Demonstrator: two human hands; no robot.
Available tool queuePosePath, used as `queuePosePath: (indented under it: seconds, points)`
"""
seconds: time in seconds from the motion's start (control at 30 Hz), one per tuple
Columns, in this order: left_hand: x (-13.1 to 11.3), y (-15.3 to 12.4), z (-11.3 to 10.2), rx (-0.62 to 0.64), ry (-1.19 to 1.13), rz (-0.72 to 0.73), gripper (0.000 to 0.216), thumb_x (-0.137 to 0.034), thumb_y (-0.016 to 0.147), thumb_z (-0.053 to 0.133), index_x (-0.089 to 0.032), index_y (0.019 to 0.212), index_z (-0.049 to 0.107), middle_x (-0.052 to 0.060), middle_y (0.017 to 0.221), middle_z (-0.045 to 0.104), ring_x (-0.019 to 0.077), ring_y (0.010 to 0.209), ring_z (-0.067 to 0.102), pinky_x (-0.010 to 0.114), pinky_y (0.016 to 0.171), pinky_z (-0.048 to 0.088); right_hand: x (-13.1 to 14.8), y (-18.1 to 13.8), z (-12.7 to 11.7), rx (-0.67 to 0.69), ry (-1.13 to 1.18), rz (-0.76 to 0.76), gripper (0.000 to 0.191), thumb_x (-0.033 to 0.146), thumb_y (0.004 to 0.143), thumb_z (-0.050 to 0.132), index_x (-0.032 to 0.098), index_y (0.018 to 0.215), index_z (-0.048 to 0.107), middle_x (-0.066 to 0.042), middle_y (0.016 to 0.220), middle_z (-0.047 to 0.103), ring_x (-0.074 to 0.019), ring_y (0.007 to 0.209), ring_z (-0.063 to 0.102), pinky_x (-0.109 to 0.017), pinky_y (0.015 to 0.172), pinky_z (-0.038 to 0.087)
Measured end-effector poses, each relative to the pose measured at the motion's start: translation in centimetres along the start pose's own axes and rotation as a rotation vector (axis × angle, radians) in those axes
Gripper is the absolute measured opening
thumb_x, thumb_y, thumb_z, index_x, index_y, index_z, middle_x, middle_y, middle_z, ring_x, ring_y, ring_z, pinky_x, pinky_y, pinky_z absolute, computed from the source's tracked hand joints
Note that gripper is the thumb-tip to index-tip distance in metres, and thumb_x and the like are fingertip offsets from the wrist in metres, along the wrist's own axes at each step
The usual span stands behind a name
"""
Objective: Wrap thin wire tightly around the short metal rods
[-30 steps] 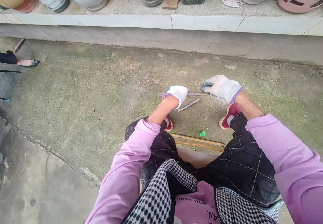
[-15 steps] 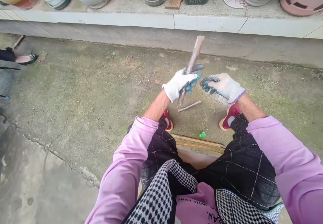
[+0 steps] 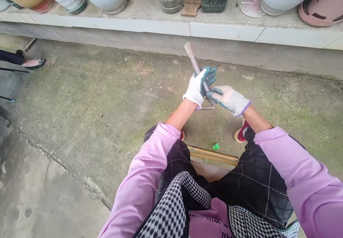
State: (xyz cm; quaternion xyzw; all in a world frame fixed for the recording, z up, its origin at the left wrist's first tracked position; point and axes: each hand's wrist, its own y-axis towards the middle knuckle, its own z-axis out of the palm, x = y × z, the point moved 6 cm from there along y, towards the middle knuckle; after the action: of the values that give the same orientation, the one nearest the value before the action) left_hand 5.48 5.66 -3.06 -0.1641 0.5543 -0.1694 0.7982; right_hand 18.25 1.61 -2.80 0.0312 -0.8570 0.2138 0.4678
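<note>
Left hand (image 3: 197,85): white glove with dark teal palm, holding a wrapped stick (image 3: 195,64) across the palm, fingers partly extended. Wrapped stick: held above the concrete ground (image 3: 120,105), tilted, its pale upper end toward the ledge (image 3: 225,32), its middle bound in silvery winding. Right hand (image 3: 230,99): matching glove, fingers bent against the stick's lower part; whether they gripped it could not be told. Beneath the hands: one thinner stick (image 3: 208,108), lying on the ground, partly hidden. Nearer the body: one green scrap (image 3: 215,146), between two red shoes (image 3: 242,132). Beyond: pots along the ledge, one wooden block (image 3: 191,7) among them. Far left: another person's foot (image 3: 34,64), in a dark flat shoe.
</note>
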Motion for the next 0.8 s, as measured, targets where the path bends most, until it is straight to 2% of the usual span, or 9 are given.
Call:
queuePosePath:
  seconds: [0.1, 0.2, 0.27, 0.37, 0.5, 0.57, 0.67, 0.73, 0.8]
  points:
    - [0.0, 0.1, 0.2, 0.029, 0.020, -0.025, 0.030, -0.026, 0.125, 0.063, -0.019, 0.155, 0.067, 0.015, 0.154, 0.084, 0.0223, 0.142, 0.082, 0.033, 0.116, 0.066, 0.2, -0.2, 1.7, 0.103, 0.318, 0.075, 0.049, 0.063, 0.103, 0.089, 0.026, 0.085, 0.062, -0.002, 0.069, 0.067, -0.0201, 0.062, 0.063, -0.033, 0.061, 0.057]
    - [0.0, 0.7, -0.3, 0.043, 0.086, -0.048, 0.033, -0.033, 0.126, 0.065, -0.019, 0.156, 0.068, 0.013, 0.140, 0.087, 0.0247, 0.130, 0.086, 0.033, 0.106, 0.069, -0.1, -0.4, 1.5, 0.111, 0.506, 0.073, 0.061, 0.082, 0.096, 0.089, 0.025, 0.093, 0.068, 0.004, 0.061, 0.054, -0.0156, 0.049, 0.046, -0.031, 0.046, 0.044]
    - [-0.1, 0.9, -0.6, 0.061, 0.125, -0.051, 0.036, -0.037, 0.124, 0.071, -0.018, 0.154, 0.071, 0.012, 0.130, 0.088, 0.0244, 0.120, 0.087, 0.031, 0.098, 0.069, -0.4, -0.6, 0.9, 0.094, 0.561, 0.040, 0.068, 0.090, 0.091, 0.088, 0.025, 0.098, 0.071, 0.006, 0.060, 0.051, -0.0145, 0.048, 0.043, -0.030, 0.043, 0.040]
    - [-0.3, 0.4, -0.5, 0.109, 0.185, -0.081, 0.036, -0.038, 0.117, 0.084, -0.015, 0.143, 0.076, 0.011, 0.118, 0.087, 0.0206, 0.103, 0.086, 0.025, 0.086, 0.065, -0.4, -1.1, 0.6, 0.119, 0.644, 0.011, 0.073, 0.094, 0.085, 0.090, 0.025, 0.099, 0.070, 0.005, 0.063, 0.056, -0.0138, 0.049, 0.044, -0.029, 0.044, 0.040]
    - [-1.2, -0.6, -0.2, 0.161, 0.258, -0.075, 0.031, -0.036, 0.112, 0.090, -0.015, 0.133, 0.079, 0.006, 0.103, 0.085, 0.0169, 0.087, 0.080, 0.025, 0.080, 0.062, 0.2, -1.7, 0.7, 0.194, 0.722, 0.040, 0.068, 0.085, 0.085, 0.095, 0.026, 0.095, 0.064, 0.009, 0.062, 0.048, -0.0093, 0.046, 0.030, -0.026, 0.042, 0.027]
    - [-1.6, -0.6, -0.5, 0.189, 0.312, -0.060, 0.029, -0.033, 0.109, 0.093, -0.016, 0.128, 0.080, 0.003, 0.096, 0.082, 0.0152, 0.085, 0.078, 0.025, 0.082, 0.062, 0.2, -1.7, 0.2, 0.154, 0.735, 0.052, 0.065, 0.076, 0.081, 0.100, 0.027, 0.092, 0.059, 0.009, 0.064, 0.049, -0.0085, 0.047, 0.031, -0.025, 0.041, 0.027]
    - [-0.9, -0.3, -1.2, 0.293, 0.454, -0.086, 0.022, -0.022, 0.101, 0.096, -0.014, 0.113, 0.080, 0.000, 0.086, 0.076, 0.0113, 0.078, 0.069, 0.024, 0.082, 0.059, -0.5, -1.0, -1.1, 0.013, 0.737, 0.060, 0.059, 0.063, 0.076, 0.103, 0.027, 0.093, 0.059, 0.005, 0.070, 0.060, -0.0099, 0.050, 0.042, -0.026, 0.041, 0.037]
    - [0.2, 0.0, -1.9, 0.362, 0.575, -0.108, 0.011, -0.015, 0.097, 0.090, -0.013, 0.101, 0.080, 0.000, 0.083, 0.074, 0.0102, 0.075, 0.064, 0.023, 0.079, 0.057, -1.5, -0.5, -2.1, -0.114, 0.692, 0.080, 0.053, 0.059, 0.078, 0.100, 0.026, 0.098, 0.063, 0.002, 0.076, 0.066, -0.0118, 0.052, 0.049, -0.027, 0.043, 0.043]
    - [0.9, 0.4, -2.5, 0.381, 0.688, -0.069, 0.002, -0.014, 0.097, 0.081, -0.014, 0.095, 0.081, 0.000, 0.082, 0.073, 0.0110, 0.075, 0.061, 0.023, 0.077, 0.054, -2.7, 0.1, -3.2, -0.246, 0.570, 0.125, 0.045, 0.055, 0.085, 0.096, 0.026, 0.102, 0.066, -0.001, 0.080, 0.070, -0.0140, 0.054, 0.053, -0.029, 0.045, 0.047]
